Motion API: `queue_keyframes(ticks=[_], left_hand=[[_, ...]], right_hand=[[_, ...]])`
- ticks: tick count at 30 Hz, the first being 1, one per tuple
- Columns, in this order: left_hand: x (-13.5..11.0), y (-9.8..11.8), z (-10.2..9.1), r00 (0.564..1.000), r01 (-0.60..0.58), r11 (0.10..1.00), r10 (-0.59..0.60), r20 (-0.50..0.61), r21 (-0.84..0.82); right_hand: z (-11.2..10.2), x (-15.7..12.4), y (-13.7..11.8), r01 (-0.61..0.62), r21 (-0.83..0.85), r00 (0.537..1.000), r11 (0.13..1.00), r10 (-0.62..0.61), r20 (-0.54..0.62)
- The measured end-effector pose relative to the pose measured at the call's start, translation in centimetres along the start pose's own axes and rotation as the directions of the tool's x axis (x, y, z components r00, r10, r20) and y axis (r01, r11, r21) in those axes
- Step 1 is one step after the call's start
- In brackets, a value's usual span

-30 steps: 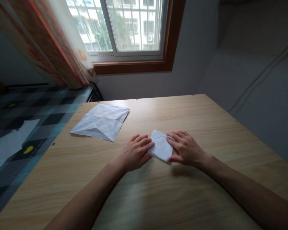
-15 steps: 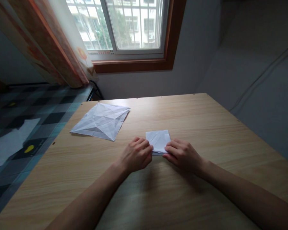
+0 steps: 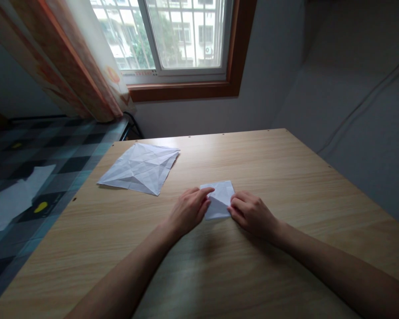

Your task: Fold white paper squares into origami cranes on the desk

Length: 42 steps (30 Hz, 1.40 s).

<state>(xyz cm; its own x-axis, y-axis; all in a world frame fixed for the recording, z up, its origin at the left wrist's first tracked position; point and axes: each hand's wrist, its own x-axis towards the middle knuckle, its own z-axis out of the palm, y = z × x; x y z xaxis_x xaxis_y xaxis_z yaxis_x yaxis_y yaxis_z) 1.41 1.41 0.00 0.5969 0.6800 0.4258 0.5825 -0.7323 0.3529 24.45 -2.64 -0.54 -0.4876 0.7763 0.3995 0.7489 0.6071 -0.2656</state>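
Observation:
A small folded sheet of white paper lies on the wooden table between my two hands. My left hand is at its left edge, the index finger stretched out over the upper surface and the other fingers curled at the side. Closed on the right edge of the paper is my right hand, its thumb and fingers pinching near the lower right corner. A crease or raised flap runs slantwise across the middle of the paper. The left fingertips partly cover its left side.
A larger creased white sheet lies at the table's far left. Left of the wooden table is a checked cloth surface with more white paper. Behind the table are a wall, a window and a curtain.
The left index finger has straightened out over the paper. The paper's lower part now shows more, with a slanting fold line. My right hand has shifted only slightly.

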Motion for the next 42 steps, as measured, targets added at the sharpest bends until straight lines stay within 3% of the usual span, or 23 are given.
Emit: queue_keyframes(ticks=[4,7,10,14,20,24,29,35,39,42], left_hand=[[0.3,0.4,0.1,0.998,0.051,0.992,-0.054,0.024,0.118],[0.4,0.6,0.0,0.998,0.045,0.968,-0.056,0.036,0.248],[0.3,1.0,-0.1,0.994,-0.102,0.938,0.083,0.073,0.33],[0.3,1.7,-0.1,0.932,-0.345,0.888,0.284,0.227,0.304],[0.2,2.7,-0.3,0.911,-0.37,0.876,0.276,0.307,0.309],[0.2,3.1,-0.4,0.913,-0.348,0.878,0.237,0.333,0.33],[0.2,3.1,-0.3,0.918,-0.316,0.893,0.204,0.339,0.32],[0.5,2.1,-0.6,0.953,-0.161,0.946,0.075,0.292,0.282],[0.7,1.5,-1.1,0.954,-0.038,0.965,-0.042,0.297,0.259],[0.6,1.3,-1.1,0.954,-0.011,0.973,-0.058,0.293,0.23]], right_hand=[[0.2,-0.1,0.0,-0.001,0.029,1.0,1.0,0.002,-0.01],[0.2,-0.1,0.2,0.104,-0.049,0.994,0.993,-0.103,0.023],[0.0,-0.1,0.1,0.215,-0.152,0.976,0.965,-0.209,0.055],[-0.1,0.1,-0.1,0.281,-0.24,0.958,0.929,-0.258,0.122],[-0.4,-0.5,-1.3,0.351,-0.377,0.934,0.857,-0.289,0.21],[-1.0,-1.5,-2.5,0.311,-0.431,0.946,0.847,-0.231,0.229],[-1.3,-2.0,-3.3,0.212,-0.459,0.975,0.863,-0.154,0.161],[-1.0,-1.5,-4.3,0.308,-0.375,0.952,0.874,-0.285,0.117],[-0.3,-1.1,-4.0,0.415,-0.207,0.902,0.886,-0.431,-0.036],[0.0,-0.6,-2.2,0.333,-0.028,0.923,0.943,-0.332,-0.196]])
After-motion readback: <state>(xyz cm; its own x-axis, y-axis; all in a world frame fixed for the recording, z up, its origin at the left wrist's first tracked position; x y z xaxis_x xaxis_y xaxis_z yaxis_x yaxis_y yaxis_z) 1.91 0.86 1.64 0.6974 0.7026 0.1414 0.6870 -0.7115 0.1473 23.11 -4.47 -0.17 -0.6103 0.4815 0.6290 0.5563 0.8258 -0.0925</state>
